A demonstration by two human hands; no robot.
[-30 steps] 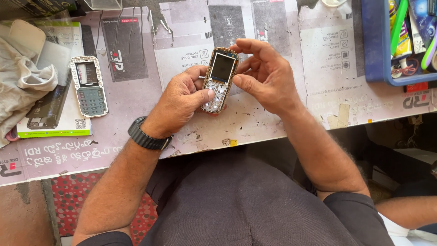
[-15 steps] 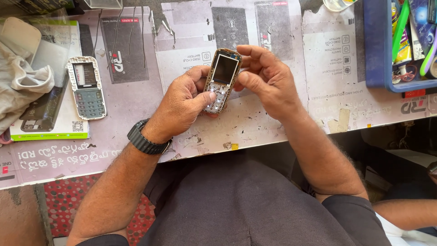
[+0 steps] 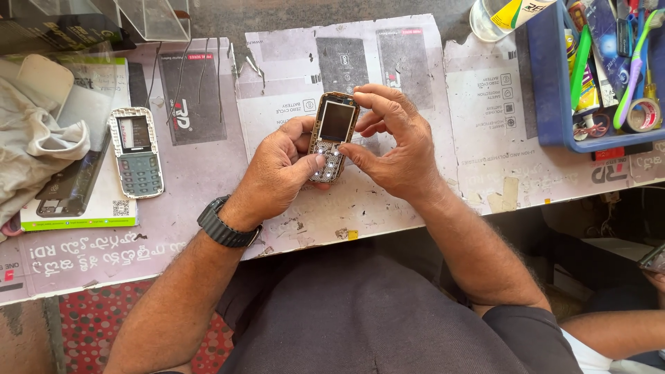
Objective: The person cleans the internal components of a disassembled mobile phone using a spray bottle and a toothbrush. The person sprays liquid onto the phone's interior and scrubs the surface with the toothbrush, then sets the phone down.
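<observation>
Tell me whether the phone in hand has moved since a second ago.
No real shift: the phone, gripped by both hands, sits over the same cardboard sheet; only the view moved.

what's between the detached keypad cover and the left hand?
Head view: nothing stands there. Between the keypad cover and the left hand lies only the printed paper sheet covering the table.

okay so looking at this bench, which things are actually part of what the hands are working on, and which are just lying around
In hand:
left hand and right hand, both gripping the bare phone board; the detached keypad cover lies left of them.

Lying about:
white cloth, blue tool tray, tape roll, clear plastic box.
</observation>
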